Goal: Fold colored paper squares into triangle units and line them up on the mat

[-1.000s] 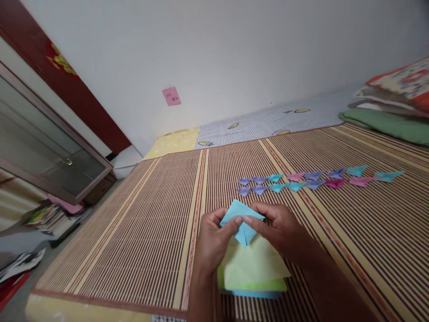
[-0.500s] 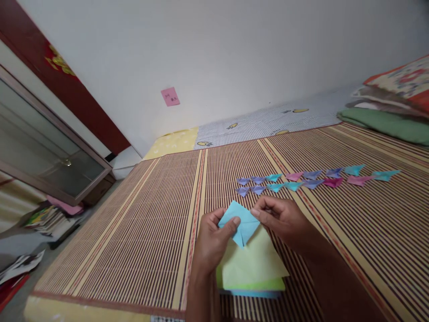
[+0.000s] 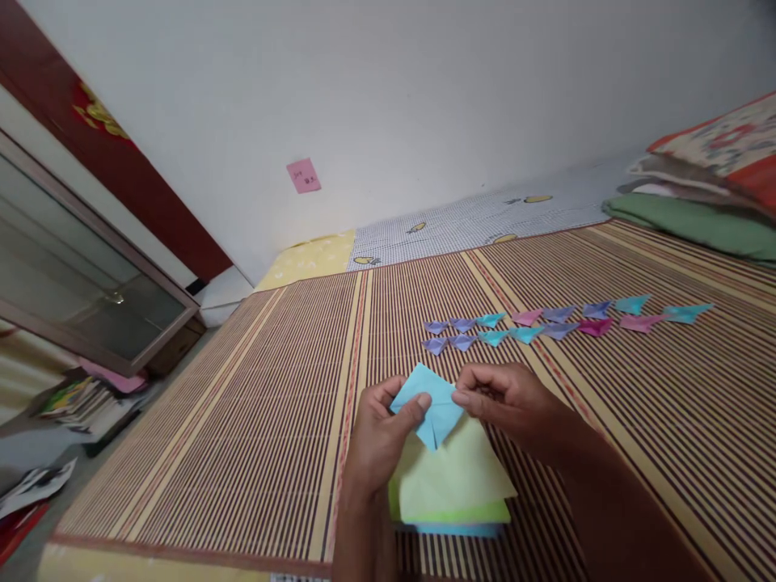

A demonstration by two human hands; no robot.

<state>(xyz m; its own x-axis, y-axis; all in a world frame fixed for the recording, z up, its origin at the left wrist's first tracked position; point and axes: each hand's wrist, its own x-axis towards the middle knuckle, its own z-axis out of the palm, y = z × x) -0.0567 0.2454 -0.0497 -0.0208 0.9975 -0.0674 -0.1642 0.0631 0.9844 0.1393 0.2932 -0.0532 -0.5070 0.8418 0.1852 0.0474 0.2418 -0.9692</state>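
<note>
A light-blue sheet of paper (image 3: pixel 437 386), folded into a small square with a slit toward its lower corner, is held up on a slant. My left hand (image 3: pixel 385 428) grips it from the left, thumb flat on its face and fingers behind. With thumb and forefinger, my right hand (image 3: pixel 509 396) pinches its right corner. Right below lies a stack of coloured paper (image 3: pixel 454 481), pale yellow on top, with green and blue sheets showing underneath. Beyond the hands, several folded paper boats (image 3: pixel 526 335) in purple, blue and pink stand in two rows.
A striped bamboo mat (image 3: pixel 242 420) covers the bed. Folded bedding and a pillow (image 3: pixel 715 186) sit at the far right. A pink note (image 3: pixel 303 175) is on the wall. To the left are a glass-panelled cabinet (image 3: pixel 90 250) and a pile of books (image 3: pixel 78 400).
The view has shifted slightly. My right thumb and fingers have closed in along the folded paper's right corner; the left hand keeps the same hold.
</note>
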